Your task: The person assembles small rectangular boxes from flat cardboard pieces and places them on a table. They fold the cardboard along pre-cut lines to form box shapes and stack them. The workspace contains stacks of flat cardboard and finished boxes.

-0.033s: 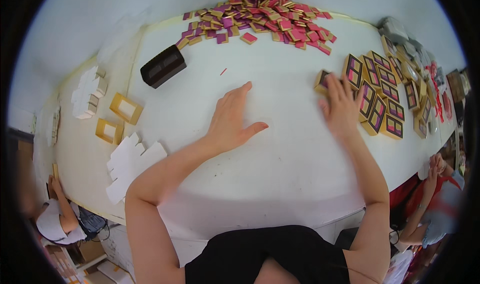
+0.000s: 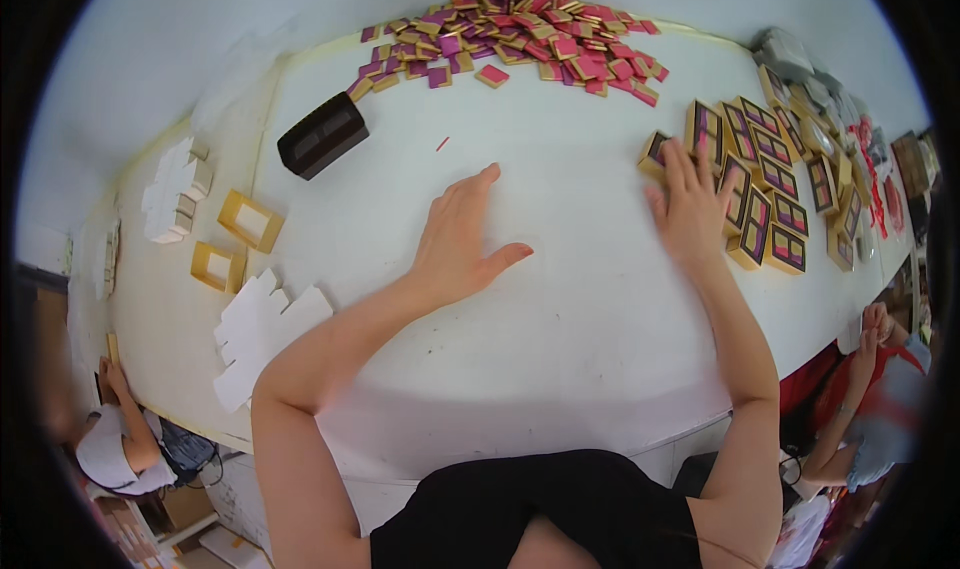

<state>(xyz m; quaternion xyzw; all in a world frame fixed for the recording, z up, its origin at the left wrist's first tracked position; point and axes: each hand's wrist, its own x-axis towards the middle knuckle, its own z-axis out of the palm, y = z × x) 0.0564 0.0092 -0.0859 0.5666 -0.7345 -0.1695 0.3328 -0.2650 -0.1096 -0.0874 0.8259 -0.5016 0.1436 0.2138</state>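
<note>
My left hand (image 2: 457, 234) is held over the middle of the white table, fingers together and stretched out, the thumb well apart, with nothing in it. At the right, my right hand (image 2: 690, 204) has its fingers spread over a gold box (image 2: 655, 154) with a dark-framed window, partly hidden beneath them. The hand seems to rest against this box rather than wrap round it. Right beside it is a cluster of similar gold boxes (image 2: 757, 224), windows upward, showing pink and purple pieces inside.
A heap of pink, purple and gold wrapped squares (image 2: 520, 39) lies along the back. To the left are a dark brown tray stack (image 2: 323, 136), gold sleeves (image 2: 250, 221) and folded white inserts (image 2: 265, 334). A red strip (image 2: 442, 144) lies mid-table. Other people sit at both sides.
My right hand has moved slightly to the right, and the gold box under its fingers has shifted right toward the cluster. My left hand stays in nearly the same place.
</note>
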